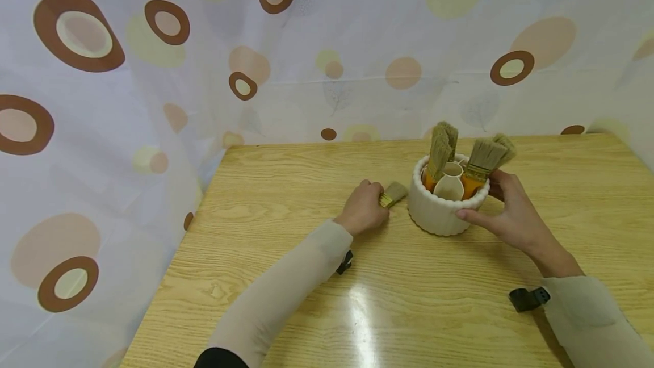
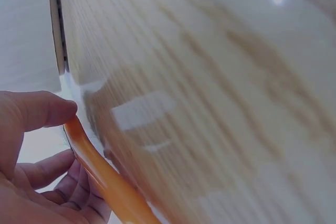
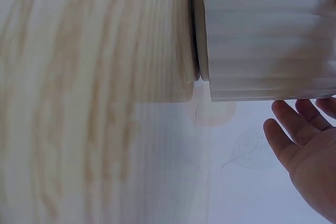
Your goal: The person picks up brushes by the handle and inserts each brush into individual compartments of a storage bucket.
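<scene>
My left hand (image 1: 365,207) grips a paintbrush (image 1: 394,193) low over the table, its pale bristles pointing toward the white ribbed holder (image 1: 434,216). In the left wrist view, thumb and fingers pinch the orange handle (image 2: 113,184). The holder stands upright, with several paintbrushes (image 1: 484,159) in it, bristles up, around a central white tube (image 1: 452,170). My right hand (image 1: 516,225) holds the holder's right side, thumb on the front and fingers around toward the back. The right wrist view shows fingertips against the ribbed wall (image 3: 268,40).
The wood-grain table (image 1: 265,243) reaches back to a patterned sheet (image 1: 306,61) hanging behind it and at the left. A bright light reflection lies on the table's near middle. Dark straps (image 1: 528,299) sit at both wrists.
</scene>
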### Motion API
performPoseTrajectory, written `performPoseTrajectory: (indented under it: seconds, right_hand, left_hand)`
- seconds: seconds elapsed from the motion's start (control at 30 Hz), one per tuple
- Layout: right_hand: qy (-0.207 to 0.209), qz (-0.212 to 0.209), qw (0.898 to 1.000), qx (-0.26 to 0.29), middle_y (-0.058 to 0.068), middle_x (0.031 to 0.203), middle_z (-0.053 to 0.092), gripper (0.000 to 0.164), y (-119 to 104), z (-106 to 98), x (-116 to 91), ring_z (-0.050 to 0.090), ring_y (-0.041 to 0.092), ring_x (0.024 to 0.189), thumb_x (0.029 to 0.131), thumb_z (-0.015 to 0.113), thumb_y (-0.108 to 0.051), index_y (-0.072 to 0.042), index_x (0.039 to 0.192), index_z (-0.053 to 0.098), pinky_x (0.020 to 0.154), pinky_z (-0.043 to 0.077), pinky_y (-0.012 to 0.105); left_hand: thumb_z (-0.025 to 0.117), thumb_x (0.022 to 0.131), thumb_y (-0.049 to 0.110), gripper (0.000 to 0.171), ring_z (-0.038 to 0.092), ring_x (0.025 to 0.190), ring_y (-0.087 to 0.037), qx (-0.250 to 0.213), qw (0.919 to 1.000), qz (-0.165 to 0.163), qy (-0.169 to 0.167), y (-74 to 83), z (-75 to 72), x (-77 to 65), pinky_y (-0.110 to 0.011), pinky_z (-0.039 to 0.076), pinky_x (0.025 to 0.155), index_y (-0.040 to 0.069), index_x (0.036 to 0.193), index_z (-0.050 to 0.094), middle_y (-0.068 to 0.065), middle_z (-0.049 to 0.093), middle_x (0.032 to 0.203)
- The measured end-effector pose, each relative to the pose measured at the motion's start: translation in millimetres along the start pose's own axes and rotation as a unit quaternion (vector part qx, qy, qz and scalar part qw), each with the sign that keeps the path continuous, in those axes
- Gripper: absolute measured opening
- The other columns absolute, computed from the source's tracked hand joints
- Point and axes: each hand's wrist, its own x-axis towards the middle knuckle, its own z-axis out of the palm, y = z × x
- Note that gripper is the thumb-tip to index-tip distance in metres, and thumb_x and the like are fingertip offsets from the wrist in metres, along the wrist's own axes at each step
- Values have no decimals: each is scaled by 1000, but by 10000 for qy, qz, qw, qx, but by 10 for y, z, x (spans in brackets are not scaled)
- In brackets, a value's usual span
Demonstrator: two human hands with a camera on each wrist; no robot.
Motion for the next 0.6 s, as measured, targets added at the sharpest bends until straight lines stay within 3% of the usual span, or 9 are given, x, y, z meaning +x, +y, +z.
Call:
performPoseTrajectory:
  seconds: [0.1,0.2,0.3,0.6]
  right_hand:
    - [-72,147,9999,45,15,139,30,89,-10,-8,-10,35,33,123,74,82,-12,-7,146,30,93,33,14]
    - [-198,370,9990,124,19,144,25,95,-25,-22,-22,34,42,126,76,81,-15,-6,149,21,100,37,39]
    - [-305,570,9977,182,22,148,22,99,-39,-38,-29,34,48,127,78,80,-18,-5,150,15,94,34,62]
    - [-372,727,9965,205,23,149,21,101,-54,-43,-37,33,50,128,79,79,-21,-4,151,10,93,33,67]
  left_hand:
    - [68,86,20,43,52,89,-15,-17,10000,20,11,0,-14,-19,-26,46,77,5,124,58,-8,54,110]
    - [67,87,20,42,52,91,-16,-60,10000,75,12,-2,-20,-38,-27,47,78,4,125,58,-9,54,112]
    - [66,87,18,42,51,91,-15,-169,9998,91,22,-6,-24,-52,-26,46,78,4,125,57,-9,54,112]
    - [66,86,18,43,49,85,-14,-361,9993,12,132,-35,-33,-84,-24,44,72,4,126,57,-8,53,109]
